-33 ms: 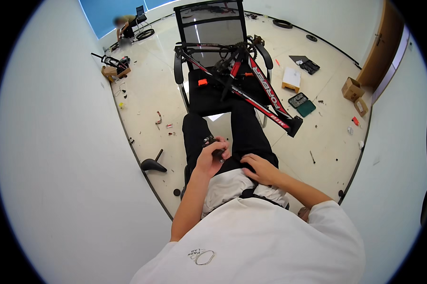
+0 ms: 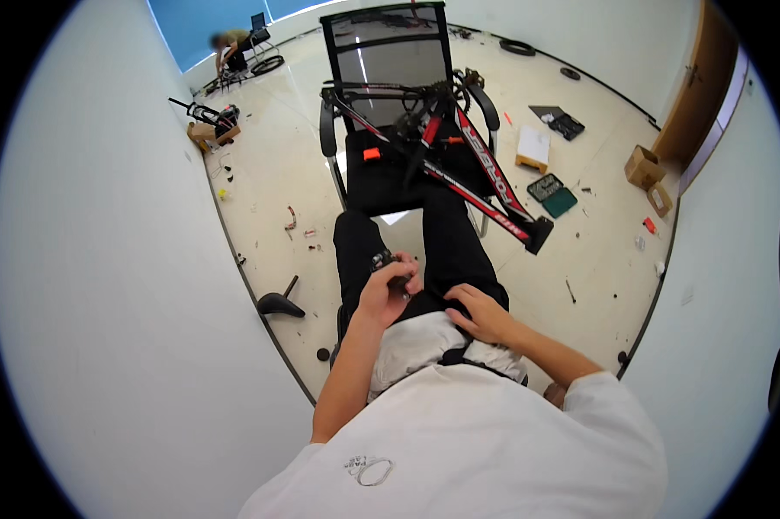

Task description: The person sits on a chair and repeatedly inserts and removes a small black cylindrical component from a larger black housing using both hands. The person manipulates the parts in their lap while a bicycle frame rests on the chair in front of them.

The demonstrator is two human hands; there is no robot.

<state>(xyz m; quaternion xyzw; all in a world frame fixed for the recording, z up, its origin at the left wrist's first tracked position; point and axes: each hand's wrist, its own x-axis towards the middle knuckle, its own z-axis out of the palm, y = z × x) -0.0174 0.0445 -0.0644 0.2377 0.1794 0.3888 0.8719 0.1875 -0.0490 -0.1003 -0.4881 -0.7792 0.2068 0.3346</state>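
Observation:
My left hand point(image 2: 390, 290) is closed around a small black part with silver metal bits point(image 2: 381, 259), held above my lap. My fingers cover most of it, so I cannot tell its exact kind. Empty, with its fingers loosely apart, my right hand point(image 2: 481, 313) rests on my right thigh. In front of my knees, a black and red bicycle frame point(image 2: 485, 164) lies across a black mesh office chair point(image 2: 381, 186). Its crank and chainring point(image 2: 459, 85) are by the right armrest, and its head tube point(image 2: 539, 235) juts out past the seat toward me. An orange object point(image 2: 372, 154) sits on the seat.
A saddle on its post point(image 2: 281, 303) lies on the floor at left. To the right are an open green tool case point(image 2: 552, 195), a white-topped box point(image 2: 532, 147), a black case point(image 2: 565, 124) and cardboard boxes point(image 2: 643, 167). Small parts are scattered about. Another person point(image 2: 232, 52) crouches far left.
My hands hold the same pose. The view has shifted very slightly, and the far person's arms and head have moved a little.

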